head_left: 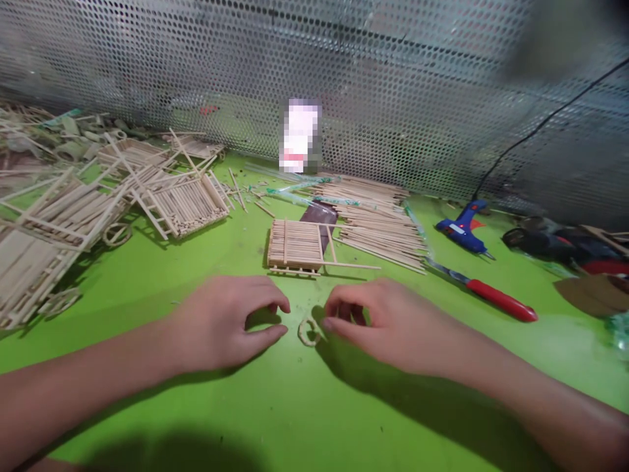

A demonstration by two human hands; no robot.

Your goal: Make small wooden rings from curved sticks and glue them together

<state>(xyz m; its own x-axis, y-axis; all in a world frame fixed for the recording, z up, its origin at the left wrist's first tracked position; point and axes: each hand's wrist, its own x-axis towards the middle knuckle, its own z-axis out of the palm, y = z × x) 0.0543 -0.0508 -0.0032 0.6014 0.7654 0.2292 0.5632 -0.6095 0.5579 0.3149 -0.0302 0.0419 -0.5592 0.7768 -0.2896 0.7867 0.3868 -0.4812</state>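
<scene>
A small ring made of short wooden pieces [301,333] lies on the green table between my hands, its right side appearing to have a gap. Left of it is my left hand [230,321], with thumb and fingers apart and nothing between them. Close to the ring's right edge, my right hand [376,321] brings thumb and fingertips together in a pinch. What that pinch holds, if anything, is too small to make out. Just beyond both hands stands a little cart of thin sticks [302,244], with long handles pointing right, leaning on a dark brown block [319,213].
Several stick-built carts [189,203] crowd the left. Behind the small cart lie loose thin sticks [383,226] and a blurred-out bright device [299,134]. On the right are red-handled pliers [501,299] and a blue glue gun [464,228] with a cord. Perforated metal sheeting [196,59] closes the back.
</scene>
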